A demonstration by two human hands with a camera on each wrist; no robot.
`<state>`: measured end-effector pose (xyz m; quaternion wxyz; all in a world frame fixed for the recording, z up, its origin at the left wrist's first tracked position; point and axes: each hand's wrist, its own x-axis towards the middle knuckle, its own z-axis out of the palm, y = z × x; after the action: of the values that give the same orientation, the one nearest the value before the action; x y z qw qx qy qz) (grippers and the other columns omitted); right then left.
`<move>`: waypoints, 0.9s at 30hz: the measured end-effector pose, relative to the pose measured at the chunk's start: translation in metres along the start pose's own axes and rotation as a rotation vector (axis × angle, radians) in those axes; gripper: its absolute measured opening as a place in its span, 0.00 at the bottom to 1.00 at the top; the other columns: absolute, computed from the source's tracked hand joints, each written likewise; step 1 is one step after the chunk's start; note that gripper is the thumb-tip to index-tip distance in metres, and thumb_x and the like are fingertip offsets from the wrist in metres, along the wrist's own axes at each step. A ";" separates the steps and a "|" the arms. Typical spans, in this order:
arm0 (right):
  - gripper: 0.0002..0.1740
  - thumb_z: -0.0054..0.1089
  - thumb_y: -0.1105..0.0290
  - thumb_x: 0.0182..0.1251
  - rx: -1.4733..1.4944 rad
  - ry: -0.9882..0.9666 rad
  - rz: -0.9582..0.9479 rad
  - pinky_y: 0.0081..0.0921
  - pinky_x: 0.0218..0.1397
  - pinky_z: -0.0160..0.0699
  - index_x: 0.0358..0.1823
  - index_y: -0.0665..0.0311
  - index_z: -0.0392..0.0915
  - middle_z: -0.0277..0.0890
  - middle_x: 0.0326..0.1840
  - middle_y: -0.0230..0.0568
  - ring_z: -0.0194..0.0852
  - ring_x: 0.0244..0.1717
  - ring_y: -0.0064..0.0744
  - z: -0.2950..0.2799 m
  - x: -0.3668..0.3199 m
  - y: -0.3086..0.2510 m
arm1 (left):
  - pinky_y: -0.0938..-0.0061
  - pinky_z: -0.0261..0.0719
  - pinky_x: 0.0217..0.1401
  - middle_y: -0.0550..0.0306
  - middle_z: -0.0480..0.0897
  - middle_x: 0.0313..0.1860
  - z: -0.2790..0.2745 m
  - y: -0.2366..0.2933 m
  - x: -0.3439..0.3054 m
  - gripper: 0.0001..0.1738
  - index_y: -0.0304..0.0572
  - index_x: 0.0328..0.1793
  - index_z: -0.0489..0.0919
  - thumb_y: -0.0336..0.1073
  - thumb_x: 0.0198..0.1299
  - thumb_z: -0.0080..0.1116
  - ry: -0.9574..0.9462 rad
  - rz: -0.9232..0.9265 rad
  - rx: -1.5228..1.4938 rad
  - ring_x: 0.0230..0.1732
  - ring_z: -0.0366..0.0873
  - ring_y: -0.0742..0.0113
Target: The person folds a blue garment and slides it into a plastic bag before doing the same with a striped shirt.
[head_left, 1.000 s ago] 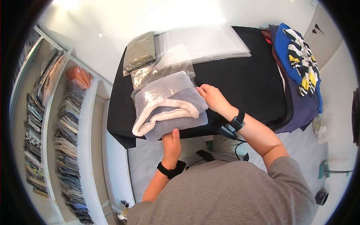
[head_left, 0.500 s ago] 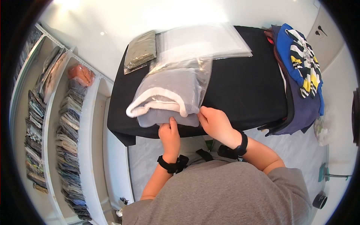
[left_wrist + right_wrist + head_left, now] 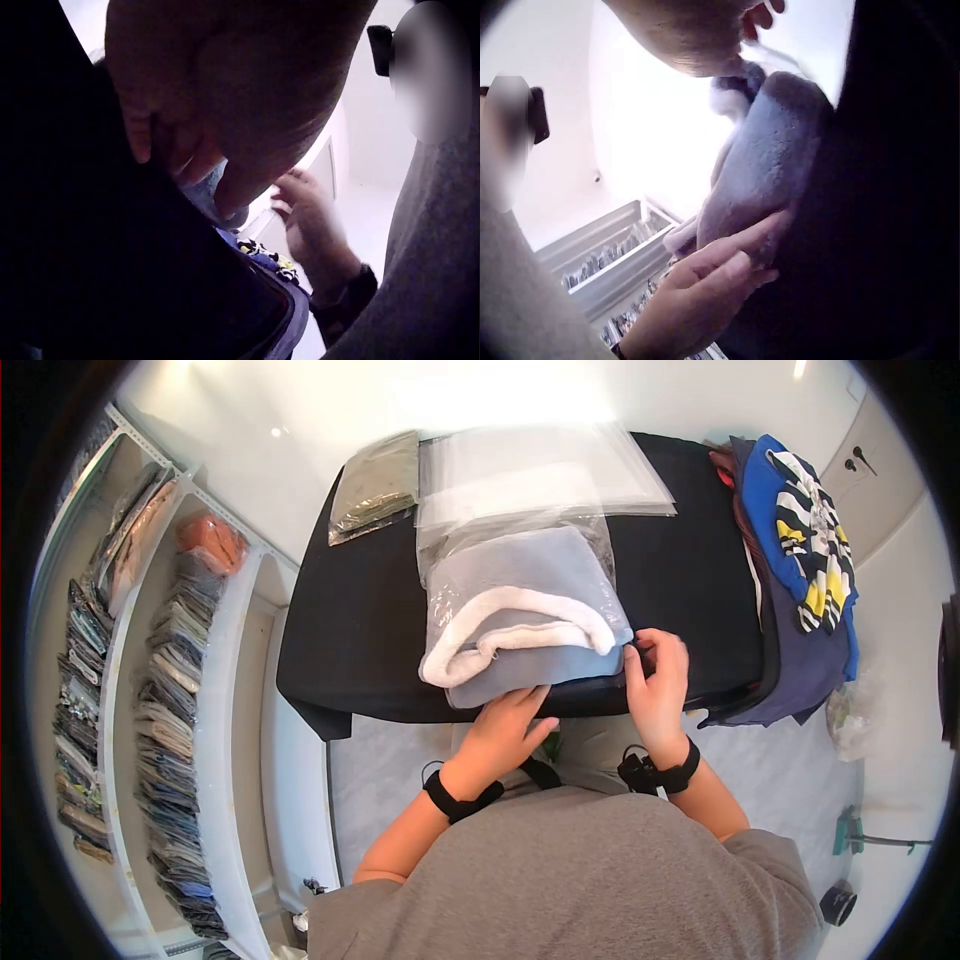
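Observation:
A folded grey-blue fleece garment (image 3: pixel 530 570) with a white fluffy trim (image 3: pixel 500 600) lies at the front of the black-covered table, inside a clear plastic bag (image 3: pixel 598 540) that extends past its far edge. My left hand (image 3: pixel 498 738) is at the near edge, fingers straight against the fleece and thumb held apart. In the right wrist view, the left hand (image 3: pixel 697 300) lies along the garment's grey side (image 3: pixel 757 165). At the near right corner, my right hand (image 3: pixel 660 685) pinches the bag's edge between thumb and curled fingers.
Flat clear bags (image 3: pixel 540 475) are stacked at the back of the black table (image 3: pixel 340 630), beside an olive bagged garment (image 3: pixel 375 485). Clothes, including a striped piece (image 3: pixel 815 540), hang over the right end. Shelves (image 3: pixel 120 760) of bagged garments stand left.
The bagged garment has moved right across the table. My right hand has shifted right with its corner. My left hand has followed along the near edge, its thumb now off the fleece.

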<state>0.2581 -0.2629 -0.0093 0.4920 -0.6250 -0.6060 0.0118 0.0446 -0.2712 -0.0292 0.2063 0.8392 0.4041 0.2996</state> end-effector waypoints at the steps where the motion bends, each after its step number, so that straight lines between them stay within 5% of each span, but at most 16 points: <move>1: 0.14 0.64 0.77 0.51 0.009 0.019 -0.137 0.36 0.48 0.67 0.40 0.63 0.74 0.73 0.42 0.43 0.70 0.43 0.44 -0.005 0.000 -0.005 | 0.59 0.67 0.59 0.41 0.75 0.55 0.001 -0.001 -0.004 0.24 0.31 0.59 0.72 0.37 0.58 0.58 -0.036 0.001 0.006 0.56 0.71 0.44; 4: 0.20 0.66 0.77 0.47 0.233 -0.220 -0.575 0.39 0.55 0.68 0.45 0.62 0.75 0.75 0.51 0.43 0.72 0.52 0.46 -0.003 0.009 -0.035 | 0.58 0.66 0.60 0.43 0.74 0.57 0.006 -0.008 -0.016 0.26 0.33 0.61 0.71 0.34 0.57 0.59 -0.041 0.004 0.054 0.58 0.70 0.45; 6: 0.30 0.67 0.76 0.43 0.284 -0.463 -0.677 0.42 0.63 0.64 0.54 0.62 0.73 0.70 0.60 0.45 0.67 0.62 0.45 0.013 0.016 -0.052 | 0.57 0.67 0.59 0.44 0.75 0.56 0.008 -0.014 -0.023 0.26 0.33 0.60 0.71 0.33 0.55 0.59 -0.005 0.013 0.100 0.57 0.70 0.46; 8: 0.29 0.61 0.74 0.49 0.158 -0.555 -0.713 0.44 0.66 0.60 0.57 0.61 0.72 0.65 0.65 0.46 0.62 0.66 0.45 0.025 0.020 -0.066 | 0.58 0.66 0.54 0.47 0.76 0.53 0.009 -0.018 -0.029 0.26 0.34 0.59 0.72 0.31 0.51 0.60 0.143 -0.023 0.318 0.55 0.71 0.50; 14: 0.23 0.49 0.69 0.58 -0.249 -0.461 -0.691 0.48 0.69 0.53 0.58 0.59 0.72 0.59 0.71 0.46 0.55 0.71 0.42 0.061 0.000 -0.055 | 0.64 0.61 0.53 0.52 0.76 0.53 0.009 -0.014 -0.034 0.30 0.37 0.60 0.72 0.30 0.45 0.60 0.186 -0.095 0.494 0.55 0.69 0.56; 20: 0.24 0.51 0.66 0.57 -0.435 -0.398 -0.689 0.47 0.72 0.49 0.57 0.58 0.73 0.54 0.74 0.44 0.49 0.75 0.39 0.091 0.013 -0.043 | 0.63 0.61 0.56 0.51 0.73 0.62 0.010 -0.010 -0.025 0.32 0.36 0.61 0.72 0.29 0.44 0.60 0.168 -0.036 0.514 0.61 0.67 0.55; 24: 0.25 0.52 0.67 0.55 -0.400 -0.428 -0.603 0.47 0.72 0.49 0.57 0.61 0.73 0.53 0.74 0.48 0.47 0.75 0.42 0.079 0.012 -0.059 | 0.64 0.62 0.56 0.51 0.75 0.59 0.005 -0.008 -0.018 0.28 0.38 0.58 0.75 0.30 0.46 0.59 0.171 -0.042 0.517 0.61 0.69 0.57; 27: 0.20 0.57 0.72 0.54 -0.122 -0.453 -0.519 0.43 0.63 0.62 0.50 0.65 0.73 0.64 0.63 0.47 0.61 0.65 0.45 0.049 0.003 -0.067 | 0.64 0.66 0.51 0.51 0.78 0.51 -0.015 -0.016 -0.020 0.20 0.38 0.49 0.78 0.28 0.47 0.61 0.250 0.062 0.234 0.53 0.73 0.55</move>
<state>0.1789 -0.2458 0.0092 0.2934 -0.4600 -0.8380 -0.0113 0.0161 -0.2767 -0.0344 0.0463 0.8258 0.4327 0.3587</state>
